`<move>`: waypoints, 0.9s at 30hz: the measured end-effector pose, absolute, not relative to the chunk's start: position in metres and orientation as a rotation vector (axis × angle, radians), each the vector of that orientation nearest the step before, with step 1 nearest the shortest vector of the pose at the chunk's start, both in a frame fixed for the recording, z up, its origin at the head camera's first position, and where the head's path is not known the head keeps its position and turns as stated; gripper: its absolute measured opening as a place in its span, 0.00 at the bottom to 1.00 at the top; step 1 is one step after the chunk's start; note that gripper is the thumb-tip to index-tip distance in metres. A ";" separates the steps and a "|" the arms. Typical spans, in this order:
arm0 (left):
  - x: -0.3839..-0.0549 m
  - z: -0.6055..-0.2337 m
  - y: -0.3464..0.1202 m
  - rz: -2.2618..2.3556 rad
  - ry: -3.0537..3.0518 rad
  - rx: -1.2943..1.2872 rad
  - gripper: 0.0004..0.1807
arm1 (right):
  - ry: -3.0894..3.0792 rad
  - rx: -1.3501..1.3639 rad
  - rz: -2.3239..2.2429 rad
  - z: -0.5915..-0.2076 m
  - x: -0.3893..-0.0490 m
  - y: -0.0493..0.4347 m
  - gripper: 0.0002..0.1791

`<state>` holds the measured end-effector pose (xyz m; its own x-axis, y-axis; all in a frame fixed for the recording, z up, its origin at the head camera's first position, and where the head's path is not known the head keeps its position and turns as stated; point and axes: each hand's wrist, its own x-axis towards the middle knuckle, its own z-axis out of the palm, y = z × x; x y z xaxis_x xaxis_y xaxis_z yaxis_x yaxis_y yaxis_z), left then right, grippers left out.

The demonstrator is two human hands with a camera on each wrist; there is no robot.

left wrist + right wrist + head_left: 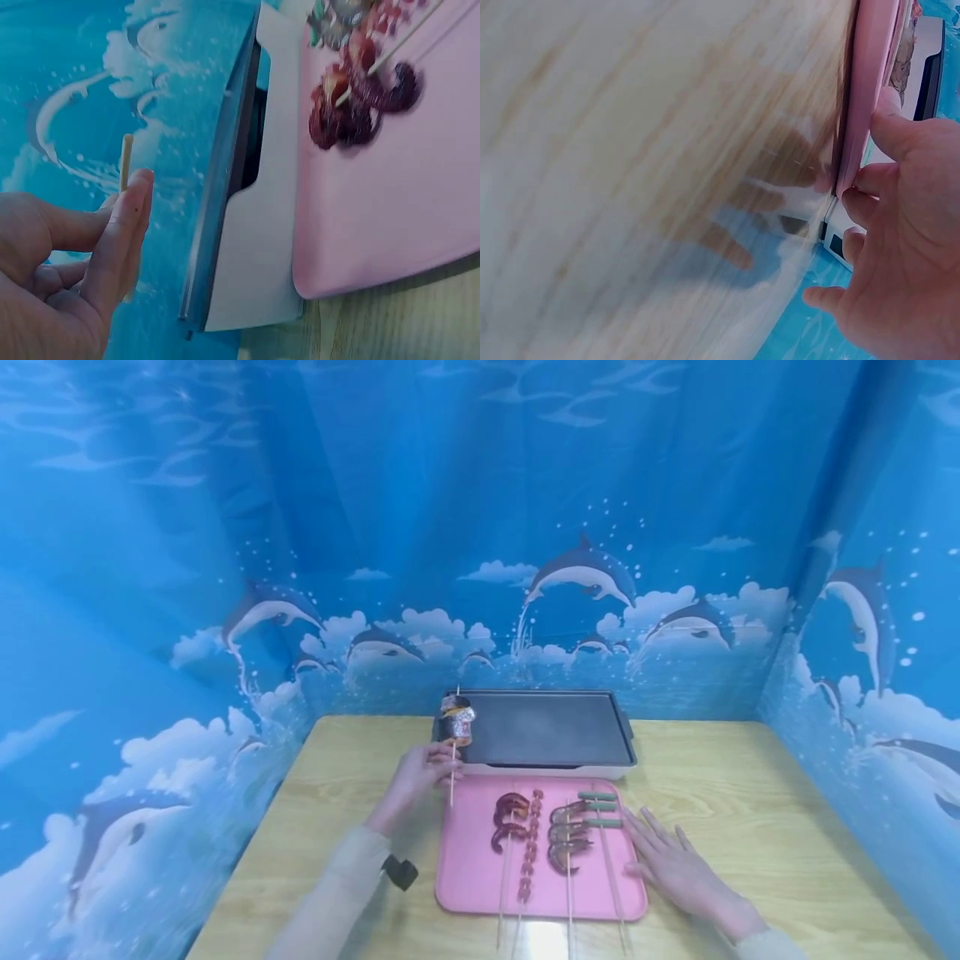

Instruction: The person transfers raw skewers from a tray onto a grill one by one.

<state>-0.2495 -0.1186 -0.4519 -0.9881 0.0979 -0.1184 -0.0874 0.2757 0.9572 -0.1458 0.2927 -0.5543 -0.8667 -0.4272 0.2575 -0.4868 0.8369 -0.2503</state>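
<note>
My left hand (420,777) pinches the wooden stick of a skewer (457,727) between thumb and fingers. Silvery, foil-like chunks sit on its upper part, held upright over the left end of a dark griddle (551,727). In the left wrist view only the stick's end (126,159) shows past the fingers. Fingers spread, my right hand (678,868) touches the right edge of a pink tray (465,877); its thumb rests at the rim. On the tray lie an octopus-tentacle skewer (510,831), a skewer of small reddish pieces (529,852), a shrimp skewer (568,843) and a green-piece skewer (600,810).
The griddle stands behind the tray, close to its back edge, on a light wooden table (720,793). Several skewer sticks reach past the tray's front edge. A blue dolphin-print curtain (450,527) encloses the table at the back and sides.
</note>
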 end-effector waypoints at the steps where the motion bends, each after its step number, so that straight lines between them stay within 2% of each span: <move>1: -0.254 -0.454 -0.119 1.795 2.391 0.006 0.13 | -2.838 0.705 0.464 -0.552 -0.145 0.291 0.37; 13: -0.285 -0.472 -0.117 1.726 2.361 -0.057 0.15 | -2.947 0.653 0.480 -0.538 -0.140 0.283 0.37; 21: -0.286 -0.474 -0.115 1.563 2.606 -0.074 0.09 | -2.955 0.638 0.506 -0.539 -0.141 0.284 0.36; 27: -0.284 -0.474 -0.113 1.354 2.865 0.009 0.06 | -2.854 0.670 0.491 -0.548 -0.143 0.288 0.36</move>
<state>-0.2841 -0.1131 -0.4741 -0.9996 -0.0066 0.0273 0.0169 0.6349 0.7724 -0.1429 0.2879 -0.5480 -0.8847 -0.4022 0.2354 -0.4578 0.8449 -0.2768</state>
